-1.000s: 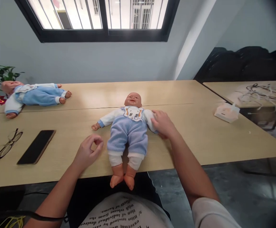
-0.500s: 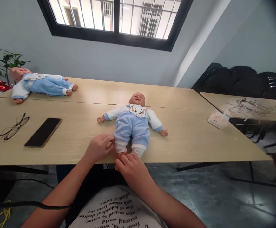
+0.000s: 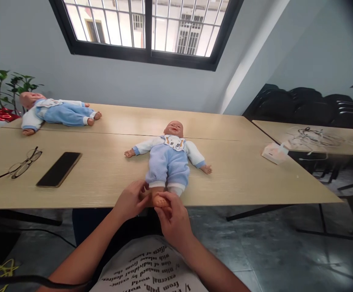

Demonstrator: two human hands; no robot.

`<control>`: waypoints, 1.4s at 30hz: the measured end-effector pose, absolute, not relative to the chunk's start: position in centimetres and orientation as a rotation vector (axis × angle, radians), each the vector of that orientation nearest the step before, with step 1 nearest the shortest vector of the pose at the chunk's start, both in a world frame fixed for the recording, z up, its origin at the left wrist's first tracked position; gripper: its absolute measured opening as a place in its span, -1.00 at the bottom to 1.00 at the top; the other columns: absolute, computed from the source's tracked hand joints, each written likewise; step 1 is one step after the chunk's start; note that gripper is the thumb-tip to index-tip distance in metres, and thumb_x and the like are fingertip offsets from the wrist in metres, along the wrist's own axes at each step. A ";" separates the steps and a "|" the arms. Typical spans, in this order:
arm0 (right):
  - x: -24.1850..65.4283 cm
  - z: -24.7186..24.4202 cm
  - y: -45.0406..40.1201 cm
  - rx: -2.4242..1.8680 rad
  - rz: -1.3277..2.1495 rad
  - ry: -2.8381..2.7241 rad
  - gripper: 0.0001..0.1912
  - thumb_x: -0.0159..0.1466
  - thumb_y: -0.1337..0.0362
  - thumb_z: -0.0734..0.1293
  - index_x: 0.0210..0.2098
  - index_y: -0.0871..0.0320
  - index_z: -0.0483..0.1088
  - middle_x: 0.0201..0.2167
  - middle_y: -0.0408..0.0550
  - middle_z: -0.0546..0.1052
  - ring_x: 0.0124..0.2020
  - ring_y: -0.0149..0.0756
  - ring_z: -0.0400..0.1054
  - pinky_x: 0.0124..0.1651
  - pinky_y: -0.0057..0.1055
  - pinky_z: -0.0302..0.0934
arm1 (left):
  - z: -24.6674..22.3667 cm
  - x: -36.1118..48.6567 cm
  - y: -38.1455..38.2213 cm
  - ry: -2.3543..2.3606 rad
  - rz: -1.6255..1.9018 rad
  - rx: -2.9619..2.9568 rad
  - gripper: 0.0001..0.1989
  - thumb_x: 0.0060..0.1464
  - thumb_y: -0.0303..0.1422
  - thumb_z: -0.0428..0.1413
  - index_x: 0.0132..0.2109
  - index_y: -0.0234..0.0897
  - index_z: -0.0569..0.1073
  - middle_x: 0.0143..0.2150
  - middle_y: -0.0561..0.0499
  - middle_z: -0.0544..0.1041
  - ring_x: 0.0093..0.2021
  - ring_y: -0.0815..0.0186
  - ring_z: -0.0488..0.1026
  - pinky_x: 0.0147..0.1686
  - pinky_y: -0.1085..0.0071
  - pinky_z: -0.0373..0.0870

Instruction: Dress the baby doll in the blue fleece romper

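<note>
A baby doll (image 3: 168, 162) in a blue and white outfit lies on its back, its head away from me and its feet at the table's front edge. My right hand (image 3: 175, 219) is closed on the doll's bare foot (image 3: 160, 200), at the leg on my left. Beside that same leg is my left hand (image 3: 132, 198), its thumb and fingers bent and apart, fingertips near the white trouser cuff (image 3: 157, 184). Bare leg shows below this cuff. White fabric (image 3: 176, 188) covers the other lower leg, whose foot is hidden behind my right hand.
A second doll (image 3: 62, 112) in like clothes lies at the back left, by a potted plant (image 3: 0, 87). Glasses (image 3: 22, 164) and a black phone (image 3: 59, 169) rest at the left. On the right are a small white box (image 3: 274, 153) and tangled cables (image 3: 313, 138) on another table.
White fabric that covered the lower leg on my left no longer shows there, and bare leg is visible. My right hand has turned, showing the foot's toes; my left hand's fingers have spread.
</note>
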State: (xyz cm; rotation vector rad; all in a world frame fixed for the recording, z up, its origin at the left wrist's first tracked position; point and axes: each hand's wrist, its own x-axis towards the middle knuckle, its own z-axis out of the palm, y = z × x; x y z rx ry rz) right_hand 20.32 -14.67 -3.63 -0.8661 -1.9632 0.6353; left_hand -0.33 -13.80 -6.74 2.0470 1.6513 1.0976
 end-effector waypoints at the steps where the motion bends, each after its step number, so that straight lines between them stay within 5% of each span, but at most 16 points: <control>1: 20.2 -3.7 -14.8 -0.871 0.650 -1.941 -0.66 0.41 0.29 0.30 0.16 0.02 0.30 -0.03 0.04 0.54 -0.05 -0.13 0.51 -0.06 -0.23 0.46 | -6.9 0.1 -13.5 1.654 1.099 2.000 -0.91 0.23 -0.30 0.09 -0.21 -0.22 0.39 -0.34 0.03 0.47 -0.36 0.27 0.42 -0.37 0.36 0.36; 7: 19.8 -3.3 -14.8 -0.861 0.530 -1.982 -0.67 0.42 0.28 0.31 0.16 0.02 0.30 -0.01 0.04 0.58 -0.01 -0.09 0.50 0.05 -0.11 0.43 | -7.2 2.5 -13.3 1.687 1.287 1.779 -0.81 0.27 -0.33 0.01 -0.35 -0.20 0.31 -0.44 0.09 0.37 -0.45 0.33 0.31 -0.44 0.40 0.23; 12: 20.3 -2.8 -14.2 -0.891 0.434 -2.128 -0.71 0.42 0.31 0.32 0.11 0.03 0.35 -0.07 0.02 0.61 -0.05 -0.07 0.49 0.21 0.02 0.30 | -7.9 2.7 -16.3 1.721 1.111 1.999 -0.73 0.30 -0.24 0.04 -0.38 -0.19 0.31 -0.41 0.04 0.42 -0.36 0.24 0.40 -0.33 0.32 0.32; 16: 20.1 -3.5 -13.9 -0.918 0.414 -2.301 -0.74 0.38 0.31 0.38 0.05 0.03 0.41 -0.18 -0.05 0.62 -0.13 -0.12 0.49 0.26 0.00 0.25 | -8.5 1.6 -17.6 1.853 1.018 2.085 -0.86 0.29 -0.28 0.07 -0.26 -0.19 0.43 -0.24 -0.05 0.53 -0.16 0.10 0.46 -0.11 0.14 0.38; 22: 19.5 -4.1 -13.8 -0.852 0.223 -2.437 -0.84 0.40 0.28 0.35 -0.03 0.04 0.48 -0.29 -0.06 0.58 -0.18 -0.15 0.47 0.29 -0.03 0.23 | -8.1 0.7 -17.8 1.890 1.498 1.846 -0.85 0.34 -0.30 0.00 0.01 -0.19 0.33 -0.06 -0.11 0.46 -0.03 0.14 0.47 -0.03 0.18 0.48; 28: 23.8 -3.9 -12.0 -0.853 0.260 -2.190 -0.77 0.41 0.32 0.31 0.04 0.08 0.46 -0.14 0.02 0.60 -0.09 -0.13 0.45 0.02 -0.15 0.34 | -5.2 3.1 -17.2 1.485 1.195 2.433 -0.83 0.29 -0.37 0.13 0.01 -0.14 0.45 -0.04 -0.08 0.58 0.05 0.09 0.46 0.11 0.08 0.40; 34: 27.2 -6.3 -8.7 -1.149 -0.055 -2.170 -0.80 0.44 0.29 0.29 -0.01 0.11 0.52 -0.20 0.05 0.59 -0.16 -0.12 0.42 -0.08 -0.19 0.28 | -5.1 4.7 -15.7 1.248 0.884 2.671 -0.57 0.20 -0.17 0.29 0.18 -0.08 0.48 0.06 -0.04 0.60 0.08 0.09 0.48 0.24 0.00 0.31; 42: 26.5 -7.8 -10.8 -0.881 -0.061 -2.142 -0.91 0.37 0.39 0.35 -0.18 0.09 0.46 -0.32 -0.06 0.57 -0.27 -0.24 0.41 -0.17 -0.29 0.28 | -6.6 5.0 -15.1 1.218 1.102 2.646 -0.81 0.23 -0.25 0.29 -0.03 -0.13 0.56 -0.10 0.03 0.65 -0.08 0.24 0.56 0.14 0.13 0.41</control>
